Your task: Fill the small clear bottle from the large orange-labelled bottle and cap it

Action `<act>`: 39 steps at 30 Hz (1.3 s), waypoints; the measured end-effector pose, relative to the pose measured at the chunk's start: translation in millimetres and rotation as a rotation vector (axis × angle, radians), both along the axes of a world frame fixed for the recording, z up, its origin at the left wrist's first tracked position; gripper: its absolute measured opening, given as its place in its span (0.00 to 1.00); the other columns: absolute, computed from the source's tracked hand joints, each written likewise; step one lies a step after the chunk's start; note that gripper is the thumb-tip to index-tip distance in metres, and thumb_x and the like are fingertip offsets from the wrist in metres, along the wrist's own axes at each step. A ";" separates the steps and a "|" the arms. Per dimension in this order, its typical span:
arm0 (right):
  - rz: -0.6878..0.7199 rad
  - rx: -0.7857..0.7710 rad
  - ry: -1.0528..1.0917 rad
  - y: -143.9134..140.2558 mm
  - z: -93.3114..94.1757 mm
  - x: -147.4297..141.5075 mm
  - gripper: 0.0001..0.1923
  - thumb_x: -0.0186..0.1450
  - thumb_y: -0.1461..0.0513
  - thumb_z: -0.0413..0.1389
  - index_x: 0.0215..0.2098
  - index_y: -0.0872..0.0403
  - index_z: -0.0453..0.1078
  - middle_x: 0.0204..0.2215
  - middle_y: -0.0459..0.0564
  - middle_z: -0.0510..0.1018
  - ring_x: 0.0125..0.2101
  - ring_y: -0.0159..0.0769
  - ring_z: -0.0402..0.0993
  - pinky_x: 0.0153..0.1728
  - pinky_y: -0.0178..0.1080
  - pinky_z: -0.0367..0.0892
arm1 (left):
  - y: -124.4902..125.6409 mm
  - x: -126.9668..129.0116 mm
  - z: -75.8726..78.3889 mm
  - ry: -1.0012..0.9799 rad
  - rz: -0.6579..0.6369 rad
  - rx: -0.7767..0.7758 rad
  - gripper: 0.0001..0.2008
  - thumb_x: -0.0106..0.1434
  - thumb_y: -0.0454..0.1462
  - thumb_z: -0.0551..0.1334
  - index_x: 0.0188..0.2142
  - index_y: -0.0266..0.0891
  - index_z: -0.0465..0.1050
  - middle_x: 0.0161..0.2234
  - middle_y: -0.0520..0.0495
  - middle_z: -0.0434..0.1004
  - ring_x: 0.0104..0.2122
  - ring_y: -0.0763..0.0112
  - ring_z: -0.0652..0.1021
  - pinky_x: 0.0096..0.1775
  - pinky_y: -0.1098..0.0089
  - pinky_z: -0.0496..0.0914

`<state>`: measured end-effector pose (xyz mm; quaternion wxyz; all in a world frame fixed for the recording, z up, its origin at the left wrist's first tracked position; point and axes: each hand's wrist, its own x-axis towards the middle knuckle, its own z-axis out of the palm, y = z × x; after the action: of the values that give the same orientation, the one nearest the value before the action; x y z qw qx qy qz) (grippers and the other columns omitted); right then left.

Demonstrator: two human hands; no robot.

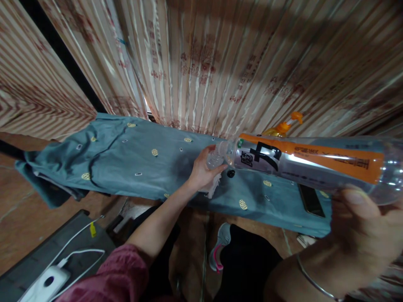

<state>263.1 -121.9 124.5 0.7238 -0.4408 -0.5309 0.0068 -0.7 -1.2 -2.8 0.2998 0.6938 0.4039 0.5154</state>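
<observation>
A large clear plastic bottle point(302, 161) with an orange and grey label lies nearly level across the right side of the view. My right hand point(365, 209) is closed around its base end, close to the camera. At the bottle's narrow end, my left hand point(204, 170) is closed on a clear plastic piece point(215, 158) that meets the neck; whether it is a separate small container I cannot tell. Below my left fingers hangs a whitish, crumpled cloth or tissue point(212, 187). A small black round object point(231, 173) shows just under the bottle neck.
A long table under a teal cloth point(119, 155) with pineapple prints runs across the view. A phone point(311, 200) lies at its right end. Behind the bottle stands an orange pump bottle point(285, 126). A white charger point(47, 281) with cables rests on a dark surface at lower left.
</observation>
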 end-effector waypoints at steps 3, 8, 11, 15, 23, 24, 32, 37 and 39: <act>-0.032 -0.031 -0.013 -2.4 -3.8 5.6 0.46 0.36 0.49 0.78 0.55 0.43 0.81 0.48 0.51 0.78 0.47 0.52 0.74 0.63 0.78 0.54 | 0.3 0.3 -0.7 -0.005 -0.006 0.007 0.34 0.59 0.49 0.75 0.60 0.40 0.71 0.56 0.40 0.82 0.56 0.49 0.82 0.58 0.51 0.76; -0.070 -0.063 -0.069 -2.0 -9.8 13.8 0.49 0.39 0.44 0.76 0.59 0.46 0.78 0.51 0.53 0.79 0.54 0.62 0.75 0.63 0.79 0.56 | -0.1 0.8 -1.2 0.004 0.006 0.014 0.33 0.59 0.48 0.75 0.60 0.40 0.71 0.56 0.39 0.82 0.56 0.50 0.82 0.58 0.52 0.76; -0.057 -0.026 -0.045 -1.1 -9.5 14.0 0.49 0.36 0.46 0.77 0.57 0.46 0.80 0.50 0.54 0.80 0.51 0.63 0.76 0.62 0.82 0.54 | -0.5 1.3 -0.9 -0.006 0.014 0.010 0.33 0.59 0.48 0.76 0.60 0.40 0.71 0.56 0.40 0.82 0.56 0.50 0.82 0.59 0.51 0.76; -0.076 -0.040 -0.068 -3.1 -8.5 12.8 0.49 0.38 0.45 0.76 0.58 0.44 0.79 0.52 0.53 0.80 0.53 0.63 0.76 0.62 0.81 0.54 | -1.0 1.8 0.2 -0.041 -0.008 -0.012 0.33 0.58 0.48 0.76 0.59 0.40 0.71 0.57 0.40 0.82 0.56 0.50 0.82 0.59 0.52 0.75; -0.069 -0.025 -0.081 -2.2 -8.1 13.8 0.51 0.36 0.43 0.77 0.58 0.45 0.80 0.53 0.53 0.81 0.55 0.64 0.76 0.63 0.78 0.57 | -1.3 1.7 1.0 -0.050 -0.013 -0.010 0.32 0.58 0.48 0.76 0.58 0.40 0.72 0.56 0.40 0.83 0.55 0.50 0.82 0.58 0.52 0.75; -0.068 -0.024 -0.077 -1.7 -8.0 13.6 0.51 0.36 0.43 0.77 0.58 0.45 0.79 0.52 0.53 0.81 0.54 0.63 0.76 0.63 0.77 0.58 | -1.2 1.7 0.9 -0.046 -0.011 -0.008 0.32 0.58 0.48 0.76 0.58 0.40 0.72 0.56 0.40 0.83 0.55 0.51 0.82 0.58 0.53 0.75; -0.072 0.016 -0.081 -0.6 -9.3 12.3 0.53 0.34 0.43 0.77 0.58 0.46 0.80 0.50 0.55 0.81 0.51 0.66 0.77 0.60 0.80 0.59 | -1.5 1.9 0.9 -0.010 0.018 -0.014 0.32 0.58 0.48 0.76 0.58 0.40 0.72 0.56 0.40 0.83 0.56 0.52 0.82 0.58 0.55 0.76; -0.042 0.022 -0.019 0.7 -8.3 7.5 0.54 0.32 0.44 0.77 0.57 0.47 0.80 0.50 0.54 0.82 0.52 0.65 0.77 0.61 0.77 0.60 | -2.0 1.6 2.0 -0.033 0.005 -0.016 0.33 0.58 0.49 0.75 0.58 0.39 0.72 0.56 0.39 0.83 0.55 0.51 0.82 0.59 0.53 0.76; -0.072 0.033 -0.022 1.3 -7.8 7.3 0.53 0.31 0.45 0.77 0.56 0.47 0.81 0.49 0.55 0.83 0.49 0.66 0.79 0.59 0.78 0.62 | -2.0 1.6 1.7 -0.026 0.013 -0.015 0.33 0.58 0.50 0.76 0.58 0.40 0.72 0.56 0.40 0.83 0.55 0.51 0.83 0.59 0.52 0.76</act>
<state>270.4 -120.6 116.7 0.7249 -0.4477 -0.5225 -0.0330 0.9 -3.2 -1.0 0.3069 0.6823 0.4083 0.5230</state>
